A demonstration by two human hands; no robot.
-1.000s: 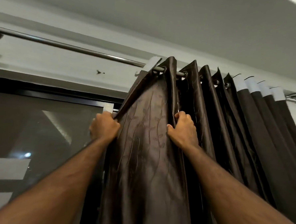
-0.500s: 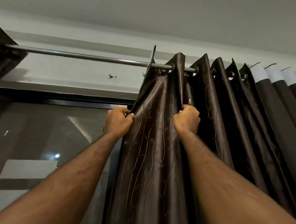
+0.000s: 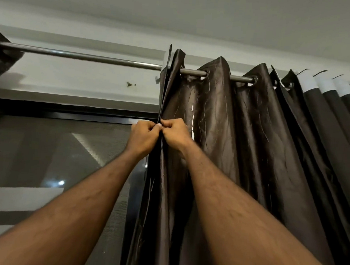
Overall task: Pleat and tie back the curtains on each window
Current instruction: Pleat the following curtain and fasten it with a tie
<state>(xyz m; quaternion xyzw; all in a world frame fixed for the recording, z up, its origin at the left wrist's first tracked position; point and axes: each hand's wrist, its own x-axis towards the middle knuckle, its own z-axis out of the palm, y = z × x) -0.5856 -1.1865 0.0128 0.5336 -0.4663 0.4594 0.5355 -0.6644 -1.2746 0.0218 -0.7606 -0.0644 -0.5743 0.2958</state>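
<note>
Left hand point(image 3: 143, 135) and right hand point(image 3: 175, 133) both pinch curtain point(image 3: 221, 135) leading edge together, grip closed on fabric, to set the first pleat below rod point(image 3: 92, 57).

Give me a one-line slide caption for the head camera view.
Left hand and right hand pinch the dark brown curtain edge together below the rod.

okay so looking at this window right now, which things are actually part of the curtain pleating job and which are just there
Part of the job:
brown curtain, its leading edge pinched together
left hand, gripping that edge
right hand, gripping it from the other side
curtain rod, carrying the curtain's eyelets

Just there:
window
wall mark
second curtain, at the far left
</note>
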